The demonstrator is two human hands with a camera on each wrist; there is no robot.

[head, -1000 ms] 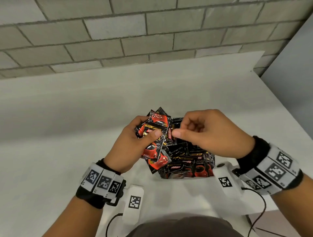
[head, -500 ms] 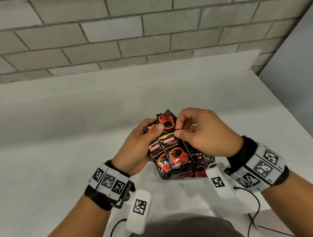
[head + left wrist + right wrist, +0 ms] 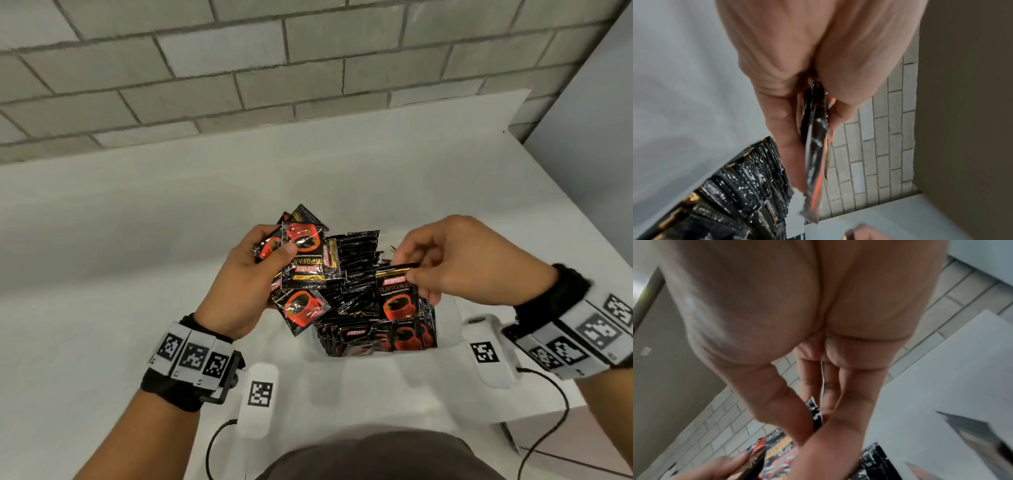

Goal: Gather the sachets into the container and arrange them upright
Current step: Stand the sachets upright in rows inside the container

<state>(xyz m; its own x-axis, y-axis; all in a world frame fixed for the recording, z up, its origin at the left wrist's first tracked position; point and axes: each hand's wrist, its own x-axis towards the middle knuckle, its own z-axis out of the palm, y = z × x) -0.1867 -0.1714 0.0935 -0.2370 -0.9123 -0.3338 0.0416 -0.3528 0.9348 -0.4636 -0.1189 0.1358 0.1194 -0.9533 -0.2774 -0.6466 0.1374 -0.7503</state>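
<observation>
pinching one sachet (image 3: 397, 294) upright by its top edge, the right hand (image 3: 469, 260) hangs just above the container (image 3: 448, 339), nearer it than the left hand (image 3: 246, 277) gripping a loose fan of sachets (image 3: 306, 270).

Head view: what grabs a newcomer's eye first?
The glossy black-and-red coffee sachets, packed in the white container at table centre. The left hand grips a fanned bunch of sachets above its left edge; the right hand pinches a single sachet by its top over the container.
</observation>
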